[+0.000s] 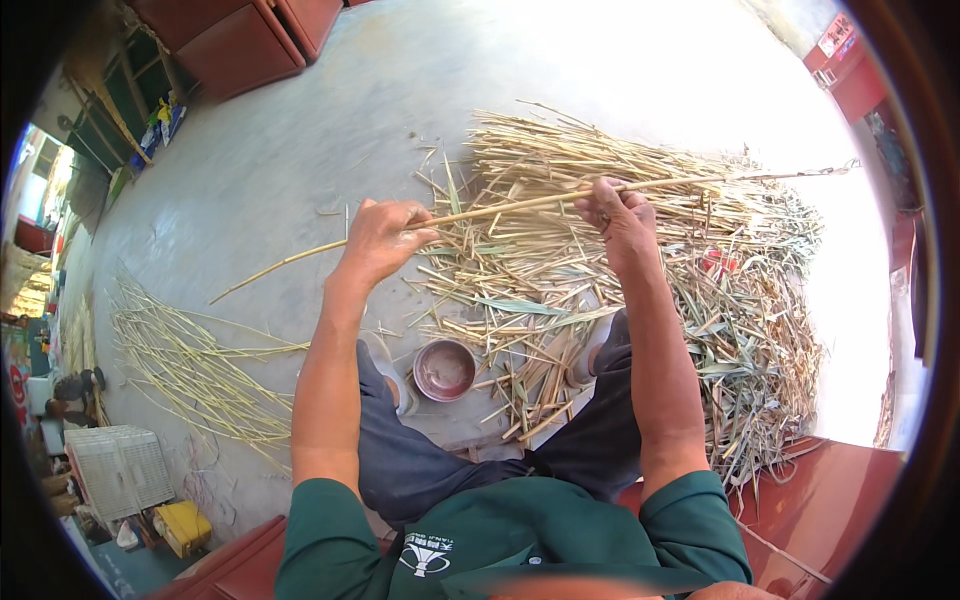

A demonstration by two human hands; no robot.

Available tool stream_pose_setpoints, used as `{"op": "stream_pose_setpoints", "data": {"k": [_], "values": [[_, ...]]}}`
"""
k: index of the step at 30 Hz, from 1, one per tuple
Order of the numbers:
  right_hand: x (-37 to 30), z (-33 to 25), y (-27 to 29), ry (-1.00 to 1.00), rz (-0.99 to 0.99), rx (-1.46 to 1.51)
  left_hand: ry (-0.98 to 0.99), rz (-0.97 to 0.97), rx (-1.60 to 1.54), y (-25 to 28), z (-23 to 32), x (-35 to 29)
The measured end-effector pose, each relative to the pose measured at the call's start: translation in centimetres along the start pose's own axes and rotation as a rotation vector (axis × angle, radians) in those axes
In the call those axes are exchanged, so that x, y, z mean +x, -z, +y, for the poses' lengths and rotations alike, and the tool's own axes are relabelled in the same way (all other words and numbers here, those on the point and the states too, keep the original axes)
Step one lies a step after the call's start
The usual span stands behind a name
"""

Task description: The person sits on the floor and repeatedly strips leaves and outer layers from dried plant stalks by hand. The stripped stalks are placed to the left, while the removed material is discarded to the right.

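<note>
A long, thin, straw-coloured reed stalk [510,207] stretches across in front of me, slightly bowed, its right end higher than its left. My left hand [388,238] is closed round it left of the middle. Further right, my right hand [617,212] pinches the same stalk between thumb and fingers. Past the right hand the stalk runs on to a thin, darker tip; the bare left end droops over the floor. Beneath and beyond my right hand lies a big heap of dry stalks [560,150], with loose leaves and husks [750,350] nearer me on the right.
Between my feet stands a brown bowl [445,370] with pale contents. Thin greenish stalks [200,370] lie spread on the concrete floor at left. A white wire crate [120,470] and a yellow box [182,527] sit lower left. Red-brown furniture [240,50] stands at the far left.
</note>
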State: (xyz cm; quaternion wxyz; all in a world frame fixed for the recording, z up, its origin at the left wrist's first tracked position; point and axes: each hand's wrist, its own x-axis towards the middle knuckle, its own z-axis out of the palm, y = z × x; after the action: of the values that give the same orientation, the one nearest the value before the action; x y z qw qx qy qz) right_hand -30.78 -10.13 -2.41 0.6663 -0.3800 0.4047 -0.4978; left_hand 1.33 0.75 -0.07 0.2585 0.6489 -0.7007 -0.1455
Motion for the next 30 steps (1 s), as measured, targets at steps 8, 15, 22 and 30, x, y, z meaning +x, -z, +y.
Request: {"op": "stream_pose_setpoints", "data": {"k": [8, 15, 22, 30], "values": [[-0.9, 1.6, -2.8, 0.051, -0.191, -0.007, 0.131, 0.056, -0.605, -4.4, 1.8, 0.5], [-0.8, 1.2, -3.0, 0.095, -0.296, 0.019, 0.244, 0.071, -0.787, -4.3, 1.4, -0.1], [-1.1, 1.2, -3.0, 0.073, -0.213, 0.019, -0.06, 0.236, -0.2, -3.8, 3.2, 0.2], [-1.8, 1.3, -4.2, 0.101, -0.305, 0.004, 0.035, 0.242, -0.481, -6.3, 4.8, 1.0]]}}
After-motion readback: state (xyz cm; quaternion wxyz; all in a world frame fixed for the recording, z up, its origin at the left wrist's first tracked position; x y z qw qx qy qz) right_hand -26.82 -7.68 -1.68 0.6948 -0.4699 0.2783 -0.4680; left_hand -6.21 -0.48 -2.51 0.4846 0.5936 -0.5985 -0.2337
